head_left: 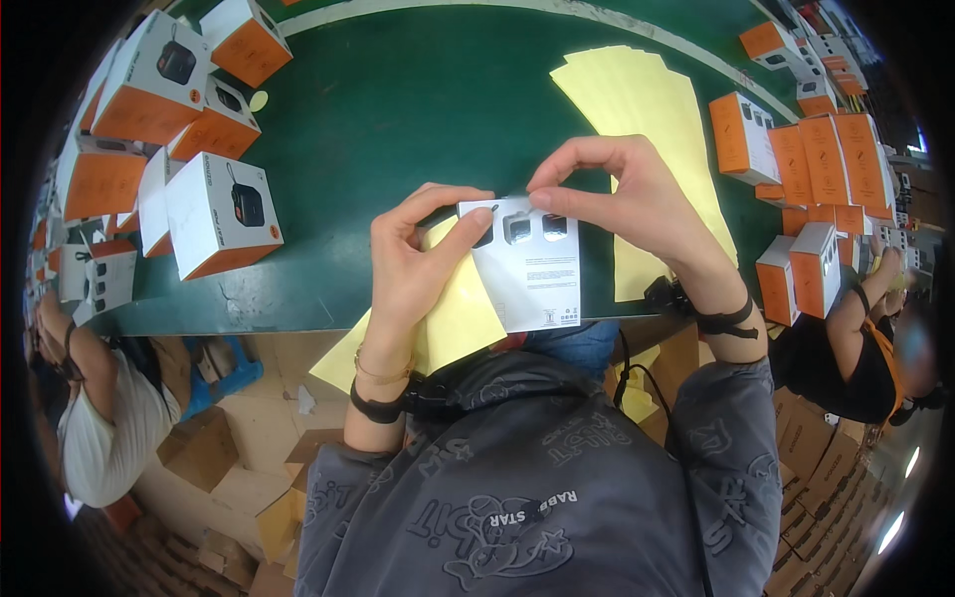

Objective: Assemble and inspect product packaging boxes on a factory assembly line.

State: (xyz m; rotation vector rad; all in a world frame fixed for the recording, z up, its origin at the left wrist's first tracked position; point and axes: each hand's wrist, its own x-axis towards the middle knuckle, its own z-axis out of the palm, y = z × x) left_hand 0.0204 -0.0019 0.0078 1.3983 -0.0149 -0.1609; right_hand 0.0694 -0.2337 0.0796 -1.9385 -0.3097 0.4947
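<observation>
- Dark grey shirt (pixel 607 478) of the seated worker: nearest the camera; its lower part is cut off by the frame.
- Left hand (pixel 423 244): thumb pressed on the front of a white box (pixel 542 274) near its upper left corner, clamping it; the other fingers curl behind and are mostly hidden.
- Right hand (pixel 637 194): index finger and thumb bent into a ring, tips close together at the box's top edge. I cannot tell whether they pinch the edge or something small.
- White box: held over the near edge of the green table (pixel 418 109), printed face toward the camera. Fine print is illegible; the thumb covers part of the leftmost dark device picture.
- Yellow sheet (pixel 463 308): between left hand and box, overlapping the box's left side. A yellow strip (pixel 341 364) shows beyond the left wrist; whether it is the same sheet is unclear.
- Yellow sheets (pixel 652 109): fanned on the table, partly covered by the right hand and forearm.
- White-and-orange boxes (pixel 227 214) at left and boxed stock (pixel 821 164) at right: outer ones bend and blur into the dark rim.
- Co-workers: white-topped person (pixel 114 428) at left, black-clad person (pixel 836 348) at right, both partly hidden.
</observation>
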